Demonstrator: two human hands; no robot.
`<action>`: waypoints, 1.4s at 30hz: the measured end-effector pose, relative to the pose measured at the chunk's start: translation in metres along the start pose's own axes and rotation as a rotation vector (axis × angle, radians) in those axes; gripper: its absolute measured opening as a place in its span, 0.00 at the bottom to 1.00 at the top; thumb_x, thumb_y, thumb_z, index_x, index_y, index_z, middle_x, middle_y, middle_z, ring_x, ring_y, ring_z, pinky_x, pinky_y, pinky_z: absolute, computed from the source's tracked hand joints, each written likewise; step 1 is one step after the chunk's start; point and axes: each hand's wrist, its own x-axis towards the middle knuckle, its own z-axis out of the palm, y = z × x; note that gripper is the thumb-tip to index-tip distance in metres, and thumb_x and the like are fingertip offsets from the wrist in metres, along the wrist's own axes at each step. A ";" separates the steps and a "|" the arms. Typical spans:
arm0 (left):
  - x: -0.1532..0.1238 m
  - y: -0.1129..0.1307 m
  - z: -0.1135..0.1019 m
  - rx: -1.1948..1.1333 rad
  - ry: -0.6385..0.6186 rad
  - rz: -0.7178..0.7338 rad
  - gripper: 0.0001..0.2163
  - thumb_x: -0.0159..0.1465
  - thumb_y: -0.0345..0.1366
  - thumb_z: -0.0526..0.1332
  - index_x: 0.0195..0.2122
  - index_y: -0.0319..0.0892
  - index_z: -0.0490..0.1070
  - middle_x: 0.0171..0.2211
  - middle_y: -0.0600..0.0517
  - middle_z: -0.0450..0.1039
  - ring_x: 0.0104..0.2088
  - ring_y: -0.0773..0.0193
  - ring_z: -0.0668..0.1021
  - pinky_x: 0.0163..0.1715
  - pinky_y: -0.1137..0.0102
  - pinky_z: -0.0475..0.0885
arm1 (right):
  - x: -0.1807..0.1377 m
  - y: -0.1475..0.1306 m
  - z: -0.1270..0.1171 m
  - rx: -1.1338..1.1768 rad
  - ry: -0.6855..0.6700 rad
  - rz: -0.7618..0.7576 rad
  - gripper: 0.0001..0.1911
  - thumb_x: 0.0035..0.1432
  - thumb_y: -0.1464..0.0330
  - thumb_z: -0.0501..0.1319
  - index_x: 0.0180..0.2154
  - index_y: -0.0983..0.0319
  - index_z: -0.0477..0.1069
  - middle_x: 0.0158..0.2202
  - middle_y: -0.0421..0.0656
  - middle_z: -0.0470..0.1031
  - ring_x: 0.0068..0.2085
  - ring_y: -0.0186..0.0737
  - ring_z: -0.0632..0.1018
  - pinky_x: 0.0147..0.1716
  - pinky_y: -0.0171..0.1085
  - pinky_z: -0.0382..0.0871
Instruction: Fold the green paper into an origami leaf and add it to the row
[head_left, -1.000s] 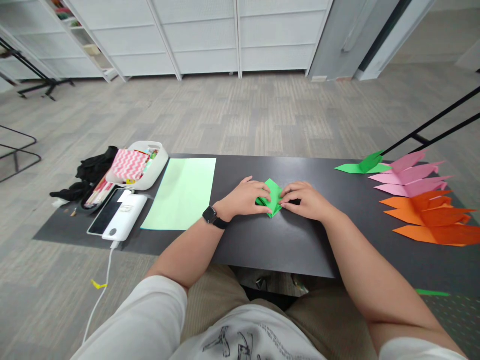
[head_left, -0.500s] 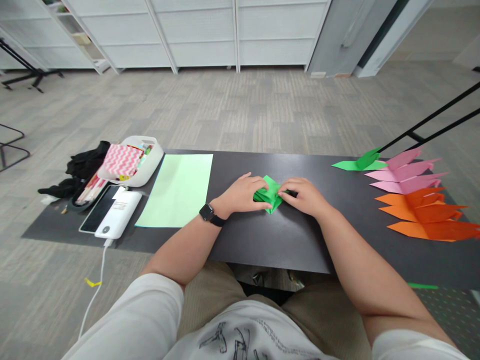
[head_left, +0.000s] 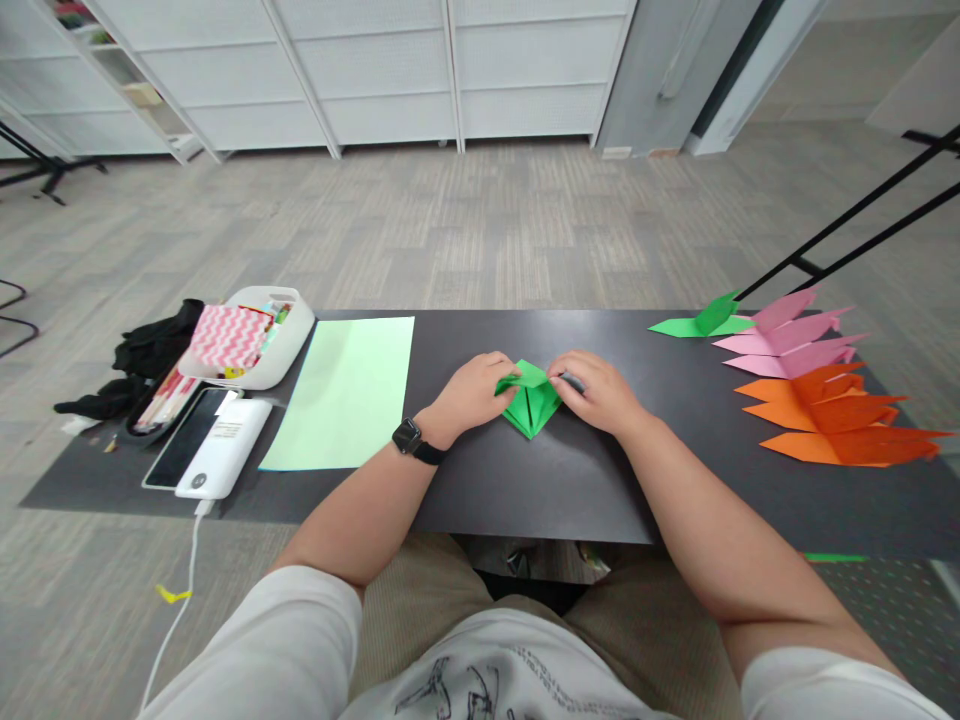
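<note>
A piece of green origami paper (head_left: 531, 408), folded into a diamond with a seam down its lower half, lies on the dark table in front of me. My left hand (head_left: 480, 390) grips its left corner, the fingertips curled over the edge. At the opposite corner my right hand (head_left: 592, 388) pinches the paper between thumb and fingers. Parts of the upper folds are covered by my fingers. A black watch (head_left: 409, 436) is on my left wrist.
Light green sheets (head_left: 345, 390) lie left of my hands. Farther left are a white power bank (head_left: 225, 445), a phone (head_left: 184, 440) and a white basket (head_left: 289, 340). To the right stand folded paper cranes: green (head_left: 709, 318), pink (head_left: 795, 335) and orange (head_left: 832, 415).
The green paper now shows its diamond face and centre seam more openly. Both hands have shifted to its side corners, the left one uncovering more of the front. The view has moved slightly.
</note>
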 end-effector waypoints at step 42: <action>-0.004 0.017 -0.015 -0.100 -0.115 -0.208 0.10 0.72 0.38 0.61 0.49 0.47 0.81 0.38 0.52 0.84 0.36 0.58 0.83 0.37 0.68 0.73 | -0.005 -0.001 -0.009 -0.209 -0.267 0.221 0.08 0.68 0.67 0.61 0.43 0.57 0.80 0.38 0.44 0.85 0.40 0.47 0.82 0.43 0.42 0.69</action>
